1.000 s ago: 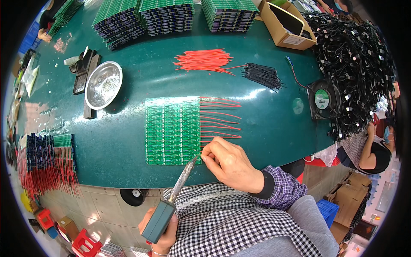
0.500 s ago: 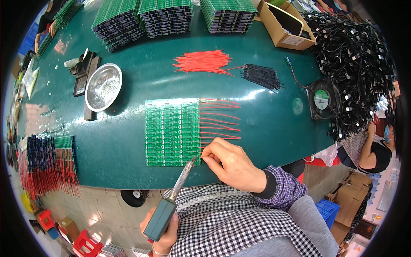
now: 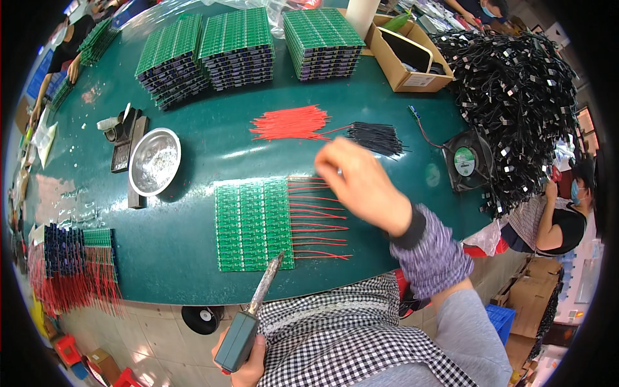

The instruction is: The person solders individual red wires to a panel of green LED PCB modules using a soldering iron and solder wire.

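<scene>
Before me on the table lies a green circuit board panel (image 3: 253,222), with a row of red wires (image 3: 320,228) running out from its right edge. My left hand (image 3: 254,362) is closed round the dark green handle of a soldering iron (image 3: 238,338). The iron's tip is at the panel's lower right corner. Blurred by motion, my right hand (image 3: 361,184) hovers over the upper wires; its fingers look curled, but what they hold, if anything, cannot be made out. Just beyond it are a pile of loose red wires (image 3: 290,122) and a bundle of black wires (image 3: 376,137).
Stacked green boards (image 3: 237,48) and a cardboard box (image 3: 412,71) line the back. A metal bowl (image 3: 155,162) is at left, near wired boards (image 3: 77,264). To the right are a black fan (image 3: 467,160) and heaped black cables (image 3: 516,97). Other people work around the table.
My right hand has left the panel's lower right edge and moved away toward the loose wires. The iron still points at that corner. The whole view has shifted slightly.
</scene>
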The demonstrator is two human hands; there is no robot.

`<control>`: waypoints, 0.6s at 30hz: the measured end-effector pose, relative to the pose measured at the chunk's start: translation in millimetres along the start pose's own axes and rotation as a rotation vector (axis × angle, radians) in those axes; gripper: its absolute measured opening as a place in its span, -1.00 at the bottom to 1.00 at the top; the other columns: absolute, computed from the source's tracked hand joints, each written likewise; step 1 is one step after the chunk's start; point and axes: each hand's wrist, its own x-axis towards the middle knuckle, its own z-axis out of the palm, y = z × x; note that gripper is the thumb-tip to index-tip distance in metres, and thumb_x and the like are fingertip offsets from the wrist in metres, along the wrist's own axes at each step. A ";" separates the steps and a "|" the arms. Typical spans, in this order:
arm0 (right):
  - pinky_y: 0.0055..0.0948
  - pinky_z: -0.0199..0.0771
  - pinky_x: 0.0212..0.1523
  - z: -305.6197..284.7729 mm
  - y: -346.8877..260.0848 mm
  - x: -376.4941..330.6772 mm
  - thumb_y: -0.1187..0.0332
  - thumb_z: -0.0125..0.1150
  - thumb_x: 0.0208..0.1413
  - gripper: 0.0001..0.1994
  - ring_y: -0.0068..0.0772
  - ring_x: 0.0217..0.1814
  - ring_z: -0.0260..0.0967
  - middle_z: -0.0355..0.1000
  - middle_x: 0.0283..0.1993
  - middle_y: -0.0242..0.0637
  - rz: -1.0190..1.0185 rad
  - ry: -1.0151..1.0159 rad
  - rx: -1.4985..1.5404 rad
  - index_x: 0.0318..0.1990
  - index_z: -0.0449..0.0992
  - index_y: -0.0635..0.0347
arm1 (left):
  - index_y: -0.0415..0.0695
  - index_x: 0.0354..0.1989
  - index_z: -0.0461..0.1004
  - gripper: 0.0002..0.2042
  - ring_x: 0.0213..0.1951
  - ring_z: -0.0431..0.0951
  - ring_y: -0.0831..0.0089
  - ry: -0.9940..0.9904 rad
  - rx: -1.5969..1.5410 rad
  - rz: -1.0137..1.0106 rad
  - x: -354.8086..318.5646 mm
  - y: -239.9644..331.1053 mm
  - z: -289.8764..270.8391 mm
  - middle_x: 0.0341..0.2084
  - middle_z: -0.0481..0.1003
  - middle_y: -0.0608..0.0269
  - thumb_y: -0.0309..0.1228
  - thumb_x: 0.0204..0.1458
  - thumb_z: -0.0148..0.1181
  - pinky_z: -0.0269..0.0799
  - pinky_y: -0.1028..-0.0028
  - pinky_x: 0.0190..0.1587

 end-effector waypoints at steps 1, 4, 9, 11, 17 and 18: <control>-0.16 0.43 -0.17 2.3 16.8 12.8 0.47 0.20 0.15 -0.94 -0.01 -0.19 0.42 0.41 -0.28 -0.12 -0.029 0.059 -0.104 -0.28 0.49 0.26 | -0.32 0.07 0.53 -0.59 -0.01 0.60 0.23 0.044 0.042 0.072 -1.2 -2.9 1.1 -0.04 0.60 0.00 -0.50 0.03 0.42 0.48 0.27 0.09; -0.20 0.40 -0.14 10.0 55.6 36.9 0.50 0.27 0.09 -0.94 -0.08 -0.16 0.38 0.38 -0.28 -0.20 -0.068 0.096 -0.143 -0.31 0.50 0.23 | -0.34 0.07 0.52 -0.59 0.01 0.60 0.23 0.075 0.012 0.086 -0.1 3.3 1.8 -0.04 0.61 0.00 -0.51 0.03 0.41 0.46 0.27 0.11; -0.22 0.39 -0.11 19.6 69.3 44.7 0.51 0.29 0.07 -0.92 -0.12 -0.16 0.33 0.36 -0.29 -0.23 -0.067 0.007 -0.114 -0.34 0.48 0.23 | -0.41 -0.01 0.53 -0.64 -0.19 0.63 0.26 0.097 0.016 0.122 -3.1 3.7 1.7 -0.16 0.62 0.00 -0.61 -0.02 0.38 0.55 0.32 -0.10; -0.18 0.38 -0.10 21.7 73.9 45.5 0.49 0.31 0.05 -0.88 -0.13 -0.14 0.33 0.35 -0.28 -0.27 -0.129 0.017 -0.178 -0.34 0.45 0.18 | -0.30 -0.04 0.54 -0.65 -0.22 0.54 0.43 0.241 -0.108 -0.140 -17.0 -20.9 1.3 -0.20 0.57 0.17 -0.49 -0.01 0.45 0.48 0.41 -0.16; -0.16 0.35 -0.10 25.1 72.3 48.3 0.46 0.27 0.09 -0.88 -0.11 -0.13 0.31 0.33 -0.26 -0.27 -0.197 0.029 -0.244 -0.28 0.42 0.17 | -0.32 -0.02 0.53 -0.64 -0.20 0.54 0.43 0.098 -0.022 -0.004 -7.4 1.6 -3.4 -0.18 0.57 0.15 -0.49 0.01 0.44 0.48 0.42 -0.12; -0.17 0.34 -0.10 23.7 71.8 48.3 0.45 0.25 0.12 -0.90 -0.12 -0.13 0.31 0.33 -0.26 -0.26 -0.195 0.005 -0.232 -0.29 0.42 0.16 | -0.32 -0.02 0.53 -0.65 -0.19 0.54 0.43 0.085 -0.025 -0.019 -5.7 3.3 -3.8 -0.17 0.57 0.15 -0.50 0.01 0.43 0.48 0.42 -0.12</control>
